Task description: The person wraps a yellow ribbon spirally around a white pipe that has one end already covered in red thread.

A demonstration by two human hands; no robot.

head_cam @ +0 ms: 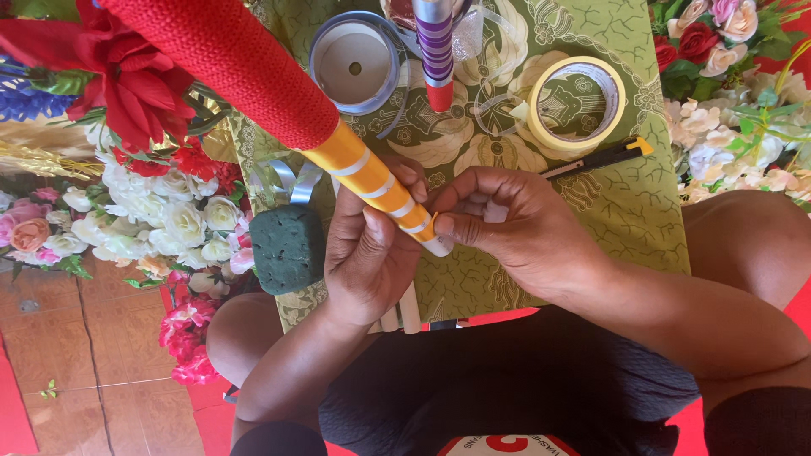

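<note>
The left hand (367,253) cradles the lower end of the orange-and-white striped rod (380,187) from beneath, its grip curled shut around the shaft so the rod stays steady on its slant toward 11 o'clock, where a red knitted sleeve (236,63) covers the upper length. The right hand (507,224) meets the rod tip from 3 o'clock, thumb and forefinger pressed together on the white end of the wrap (what lies under the fingertips is hidden). Within reach on the green patterned tabletop (625,203) lie a tape roll (577,105) at 1 o'clock, a yellow-tipped cutter (604,156) just below it, a ribbon spool (355,63) at 12 o'clock and a dark green foam block (287,247) at 9 o'clock.
</note>
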